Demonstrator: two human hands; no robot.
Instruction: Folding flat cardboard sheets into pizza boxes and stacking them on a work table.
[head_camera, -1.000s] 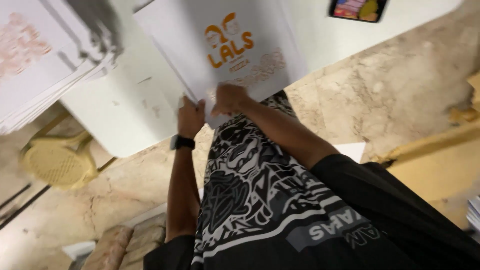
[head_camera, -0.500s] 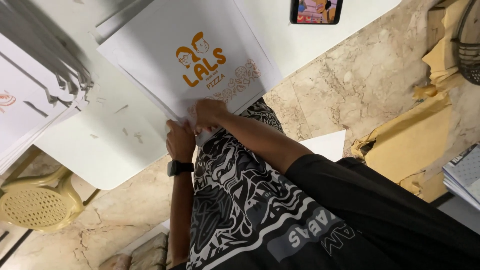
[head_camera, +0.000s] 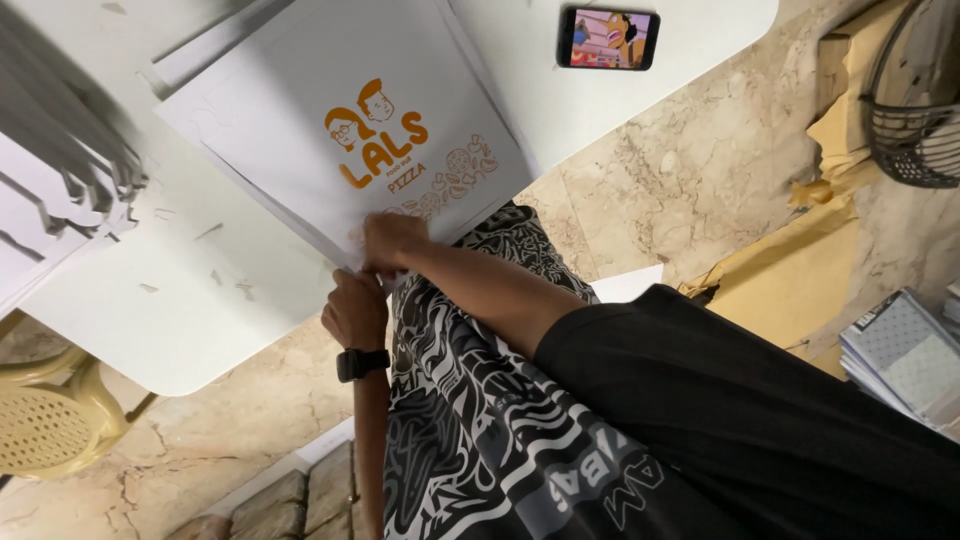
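The right hand lies on the near edge of a flat white pizza box sheet, with the fingers curled down over the edge so that they pinch it. The left hand is just below, at the same edge, and it seems to hold the sheet from under, but the fingers are hidden, so I cannot tell how tight that grip is. A black watch sits on the left wrist. The sheet has orange letters and two small drawn heads on it, and some thin line drawings near the hands. It lies on top of more flat white sheets, and the whole pile rests on a white table, hanging a little past the table's near edge. On the far side of the table a phone lies flat with a bright cartoon on its screen. At the left side of the view another stack of white sheets is blurry and close to the camera. Below the table corner stands a yellow plastic chair on the marble floor. The person wears black and white patterned shorts and a black shirt. To the right lie brown cardboard pieces, a black wire basket and a pile of grey printed sheets.
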